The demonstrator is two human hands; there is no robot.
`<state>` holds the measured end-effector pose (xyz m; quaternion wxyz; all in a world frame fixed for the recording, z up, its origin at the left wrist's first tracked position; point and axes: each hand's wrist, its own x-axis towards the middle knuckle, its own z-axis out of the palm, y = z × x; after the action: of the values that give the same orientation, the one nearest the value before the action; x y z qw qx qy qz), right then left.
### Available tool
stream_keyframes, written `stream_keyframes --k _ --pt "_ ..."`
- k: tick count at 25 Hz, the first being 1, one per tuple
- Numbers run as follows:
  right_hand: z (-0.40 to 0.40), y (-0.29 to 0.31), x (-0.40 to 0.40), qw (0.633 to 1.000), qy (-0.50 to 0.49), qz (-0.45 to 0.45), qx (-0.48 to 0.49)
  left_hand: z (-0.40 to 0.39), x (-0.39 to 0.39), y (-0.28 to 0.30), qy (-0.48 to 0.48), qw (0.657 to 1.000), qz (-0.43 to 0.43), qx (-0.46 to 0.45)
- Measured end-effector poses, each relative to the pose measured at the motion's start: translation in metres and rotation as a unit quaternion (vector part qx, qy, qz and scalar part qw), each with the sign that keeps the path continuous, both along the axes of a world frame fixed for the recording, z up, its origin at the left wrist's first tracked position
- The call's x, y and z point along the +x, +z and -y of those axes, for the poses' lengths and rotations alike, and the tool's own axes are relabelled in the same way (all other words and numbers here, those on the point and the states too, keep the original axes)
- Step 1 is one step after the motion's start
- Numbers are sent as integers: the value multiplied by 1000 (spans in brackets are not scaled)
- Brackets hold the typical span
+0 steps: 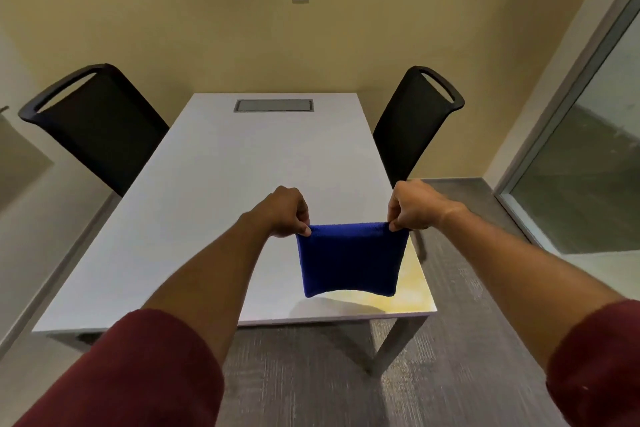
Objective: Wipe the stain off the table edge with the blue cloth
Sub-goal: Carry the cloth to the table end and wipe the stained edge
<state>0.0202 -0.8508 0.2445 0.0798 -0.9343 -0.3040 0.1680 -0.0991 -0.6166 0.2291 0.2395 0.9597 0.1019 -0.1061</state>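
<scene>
A blue cloth hangs stretched between my two hands above the near right corner of the white table. My left hand pinches its top left corner, and my right hand pinches its top right corner. The cloth's lower edge dangles free just above the tabletop. A yellowish stain spreads over the table's near right corner, along the right edge and partly hidden behind the cloth.
Two black chairs stand at the table, one on the left and one on the right. A grey hatch sits in the far end of the tabletop. A glass door is at right.
</scene>
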Motion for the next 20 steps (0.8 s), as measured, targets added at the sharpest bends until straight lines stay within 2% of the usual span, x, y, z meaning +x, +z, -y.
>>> stream_keyframes --k 7,10,13,17,20 --pt "33 -36 73 997 62 -51 -24 45 46 -30 48 998 -42 -21" --pt "39 -30 100 985 98 -132 -48 48 60 -26 32 992 -106 -59" --pt "38 -28 122 974 93 -199 -59 47 78 -25 42 986 -132 -90" --pt "32 -68 139 974 95 -189 -83 48 101 -63 31 982 -171 -78" --pt "26 -117 153 985 75 -144 -64 41 123 -110 51 987 -142 -48"
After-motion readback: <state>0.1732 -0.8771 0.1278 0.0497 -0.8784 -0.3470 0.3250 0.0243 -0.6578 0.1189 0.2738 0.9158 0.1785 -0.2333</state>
